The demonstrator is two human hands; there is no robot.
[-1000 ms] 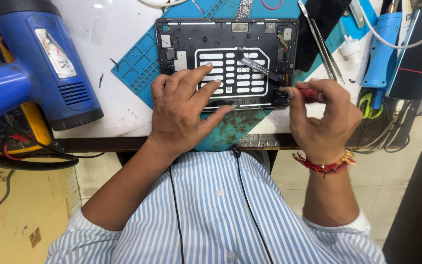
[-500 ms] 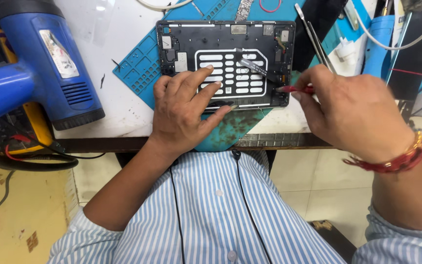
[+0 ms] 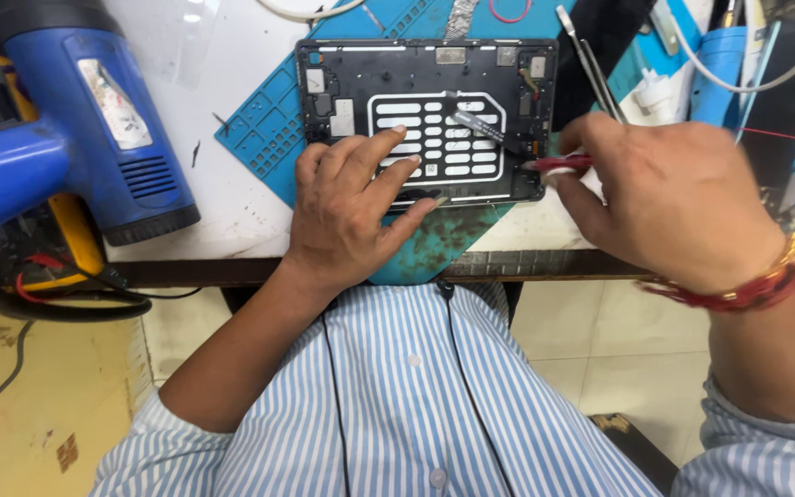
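Note:
A black opened tablet frame (image 3: 416,69) lies on a blue work mat (image 3: 264,129), its inner side up with a white slotted panel in the middle. My left hand (image 3: 351,207) rests flat on the frame's lower left part, fingers spread over the panel. My right hand (image 3: 669,198) grips a red-handled screwdriver (image 3: 563,165) whose tip sits at the frame's lower right corner. A small grey strip (image 3: 473,124) lies across the panel.
A blue heat gun (image 3: 94,110) stands at the left of the white bench. Metal tweezers (image 3: 591,60), a blue tool holder (image 3: 715,74) and cables crowd the right back. The bench's front edge (image 3: 232,271) runs just below my hands.
My right hand has swung out to the right and closer to the camera, still holding the screwdriver at the frame's corner. My left hand has stayed on the frame.

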